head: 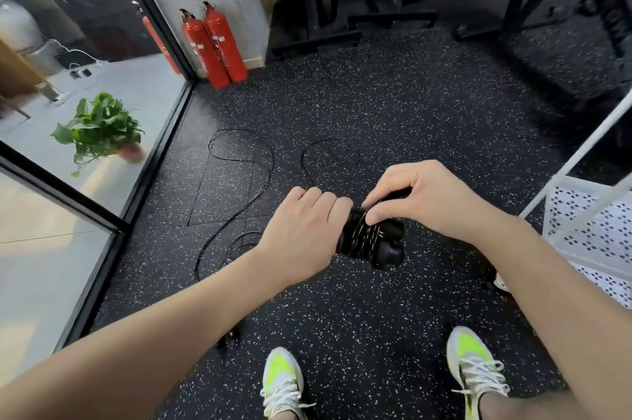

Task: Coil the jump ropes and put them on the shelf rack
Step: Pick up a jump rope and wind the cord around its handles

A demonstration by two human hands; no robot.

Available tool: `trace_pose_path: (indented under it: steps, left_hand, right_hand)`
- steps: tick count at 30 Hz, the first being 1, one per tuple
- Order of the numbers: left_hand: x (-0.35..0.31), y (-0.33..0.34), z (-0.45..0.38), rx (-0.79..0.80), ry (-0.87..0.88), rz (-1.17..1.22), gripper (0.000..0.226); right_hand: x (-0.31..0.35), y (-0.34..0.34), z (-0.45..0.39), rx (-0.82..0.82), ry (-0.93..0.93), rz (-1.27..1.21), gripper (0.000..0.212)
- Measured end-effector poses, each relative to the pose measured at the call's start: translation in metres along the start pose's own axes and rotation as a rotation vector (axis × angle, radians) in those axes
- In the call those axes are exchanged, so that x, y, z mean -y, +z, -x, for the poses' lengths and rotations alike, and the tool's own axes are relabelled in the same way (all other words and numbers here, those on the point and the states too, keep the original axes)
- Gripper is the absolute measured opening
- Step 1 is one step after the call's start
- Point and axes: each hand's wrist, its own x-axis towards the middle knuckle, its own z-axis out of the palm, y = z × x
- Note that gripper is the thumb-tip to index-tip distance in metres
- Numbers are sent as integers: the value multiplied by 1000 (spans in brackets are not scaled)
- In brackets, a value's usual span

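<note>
Head view, looking down past my two forearms at a black speckled rubber floor (393, 118). Between my hands, above the floor, I hold a bundle of black jump rope handles (372, 236) with cord wound around them. Its long axis runs across the frame from upper left to lower right, tilted slightly down, and the rounded handle ends point toward the lower right, on my right side.

My left hand (302, 231) is curled round the left end of the bundle, knuckles up, gripping it firmly. My right hand (424, 200) comes over the top; its thumb and bent fingers pinch the cord against the wrapped middle of the handles.

A second jump rope (239, 180) lies loose on the floor ahead and to the left of my hands, its thin black cord sprawled in open loops. I cannot tell where its handles are. Another loop of cord (307, 159) arcs just beyond my hands; whether it belongs to the bundle I hold I cannot tell.

The white shelf rack (588, 228), with perforated panels, stands at the right edge, near my right forearm. Two red fire extinguishers (213, 43) stand against the far wall. A potted green plant (102, 129) sits behind the glass partition on the left. My two shoes (284, 382) show at the bottom.
</note>
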Motion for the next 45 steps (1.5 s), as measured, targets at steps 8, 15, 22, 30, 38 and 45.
trace_pose_path:
  steps: [8,15,22,30,38,45]
  left_hand:
    - [2,-7,4,-189,85,125,22]
    - [3,-22,-13,-93,-299,120,34]
    - [-1,-10,-25,177,-505,-18,52]
    - [5,0,-20,301,-540,-101,49]
    - [6,8,-1,122,-150,-34,61]
    - [7,5,16,-49,73,301,41]
  right_hand:
    - [-30,12,-4,52,27,-385,13]
    - [-37,49,6,63,196,-486,15]
    - [-2,87,16,185,210,-5,14]
    - [20,71,21,110,162,244,22]
    - [29,23,7,-76,3,590,18]
    - [7,1,-1,-16,51,100,15]
